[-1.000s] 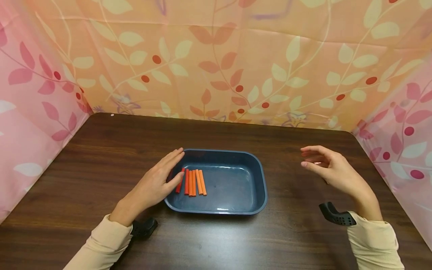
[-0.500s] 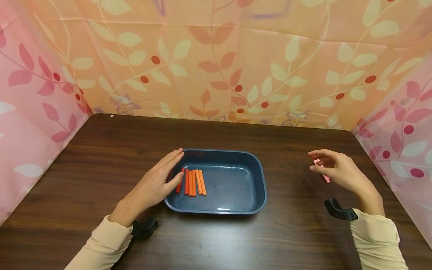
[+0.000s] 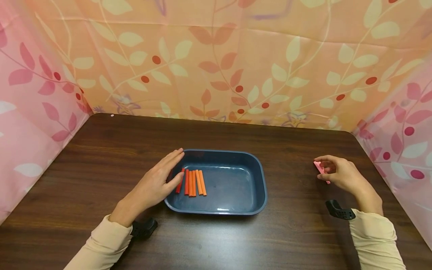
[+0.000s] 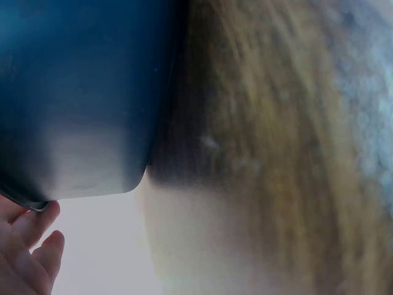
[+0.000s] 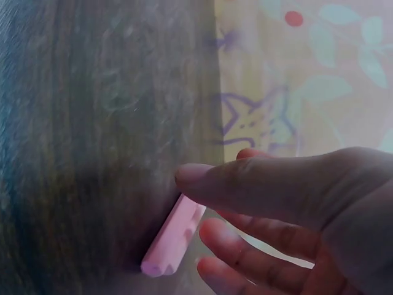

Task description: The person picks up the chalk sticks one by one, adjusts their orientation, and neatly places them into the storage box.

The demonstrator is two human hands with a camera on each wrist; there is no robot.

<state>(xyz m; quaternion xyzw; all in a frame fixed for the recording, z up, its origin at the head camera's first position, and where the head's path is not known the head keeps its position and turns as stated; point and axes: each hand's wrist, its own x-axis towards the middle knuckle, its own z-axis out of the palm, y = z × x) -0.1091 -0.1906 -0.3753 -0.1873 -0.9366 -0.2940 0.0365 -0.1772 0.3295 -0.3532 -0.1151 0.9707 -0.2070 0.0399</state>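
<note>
A dark blue plastic tray (image 3: 233, 214) stands at the middle of the table. Several red and orange sticks (image 3: 192, 183) lie side by side in its left part. My left hand (image 3: 153, 183) rests along the tray's left rim with fairly straight fingers, the thumb reaching over the inside. In the left wrist view its fingers (image 4: 27, 258) are at the tray's corner. Well right of the tray, a pink grooved stick (image 5: 169, 243) lies slanted on the table. My right hand (image 3: 342, 174) bends over it, thumb crossing one side and curled fingers on the other.
The brown wood-grain table (image 3: 280, 240) extends around the tray on all sides. Behind it hangs an orange leaf-print cloth (image 3: 216, 67), with pink cloth at both sides. A small white spot (image 3: 112, 115) lies near the far left edge.
My right hand has moved right and down onto the pink stick, its thumb and fingers drawing closer around it. My left hand and the tray have stayed in place.
</note>
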